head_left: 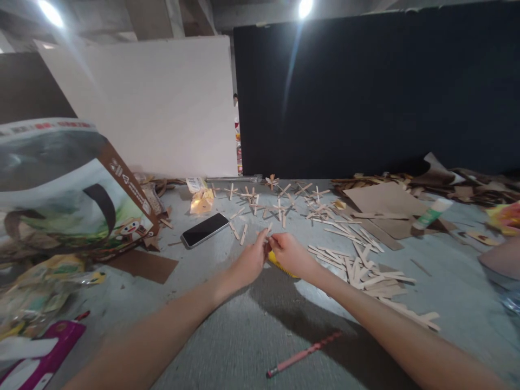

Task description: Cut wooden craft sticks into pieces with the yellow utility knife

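My left hand (255, 257) and my right hand (289, 252) meet over the middle of the table. Pinched in the left fingers is a wooden craft stick (270, 227), its tip poking out above them. The right fingers are closed against the left ones; what they grip is hidden. Partly covered by my right hand is a yellow thing with a ridged edge (284, 267), its kind unclear. Beyond the hands lie several craft sticks joined in crosses (279, 210). A heap of loose craft sticks (359, 271) spreads to the right.
A black phone (205, 229) lies left of the hands, a pink pencil (303, 355) in front. A glue stick (432, 213) stands by cardboard pieces (379, 200) at right. At left are a large printed bag (69, 189) and a purple tool (44, 355). Another person's arm (501, 262) shows at right.
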### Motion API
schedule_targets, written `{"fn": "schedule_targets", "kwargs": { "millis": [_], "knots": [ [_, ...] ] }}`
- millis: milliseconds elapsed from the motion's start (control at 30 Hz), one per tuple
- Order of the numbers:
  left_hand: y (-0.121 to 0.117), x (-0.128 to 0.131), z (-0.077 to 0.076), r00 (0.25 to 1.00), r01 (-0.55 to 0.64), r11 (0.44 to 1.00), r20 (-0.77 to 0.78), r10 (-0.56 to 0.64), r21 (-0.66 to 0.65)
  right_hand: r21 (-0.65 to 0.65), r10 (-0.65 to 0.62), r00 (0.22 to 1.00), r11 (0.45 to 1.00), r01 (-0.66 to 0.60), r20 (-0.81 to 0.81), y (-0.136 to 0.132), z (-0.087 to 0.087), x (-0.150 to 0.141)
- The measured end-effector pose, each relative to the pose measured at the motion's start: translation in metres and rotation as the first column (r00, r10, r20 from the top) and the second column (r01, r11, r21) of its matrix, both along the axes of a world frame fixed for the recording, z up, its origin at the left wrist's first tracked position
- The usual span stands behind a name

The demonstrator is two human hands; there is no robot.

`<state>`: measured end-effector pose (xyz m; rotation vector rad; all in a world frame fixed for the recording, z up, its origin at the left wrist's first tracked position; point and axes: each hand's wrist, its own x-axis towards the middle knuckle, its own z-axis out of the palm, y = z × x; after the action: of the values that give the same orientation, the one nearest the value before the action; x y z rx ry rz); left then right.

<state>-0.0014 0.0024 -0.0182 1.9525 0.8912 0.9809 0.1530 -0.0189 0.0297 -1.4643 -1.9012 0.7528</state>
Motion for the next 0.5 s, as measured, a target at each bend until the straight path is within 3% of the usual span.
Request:
{"fn": "schedule_targets", "kwargs": {
  "millis": [100, 300, 500],
  "knots": [
    [0.0, 0.0003, -0.0007, 0.999, 0.026, 1.0, -0.042, -0.026, -0.002, 0.006, 0.001, 1.0, 1.0, -0.001, -0.019, 0.0015, -0.0026, -0.0023],
    [0.0005, 0.0033, -0.0051, 0.999, 0.018, 0.999, 0.03, -0.018, -0.028, 0.01, 0.017, 0.999, 1.0, -0.017, -0.03, 0.0031, 0.0019, 0.0014],
    [0.0001, 0.0003, -0.0022, 0.997, -0.046, 0.999, -0.065, 0.044, -0.02, -0.087, -0.017, 1.0, 0.996, 0.019, 0.026, 0.0022, 0.0051, 0.0057]
  ]
}}
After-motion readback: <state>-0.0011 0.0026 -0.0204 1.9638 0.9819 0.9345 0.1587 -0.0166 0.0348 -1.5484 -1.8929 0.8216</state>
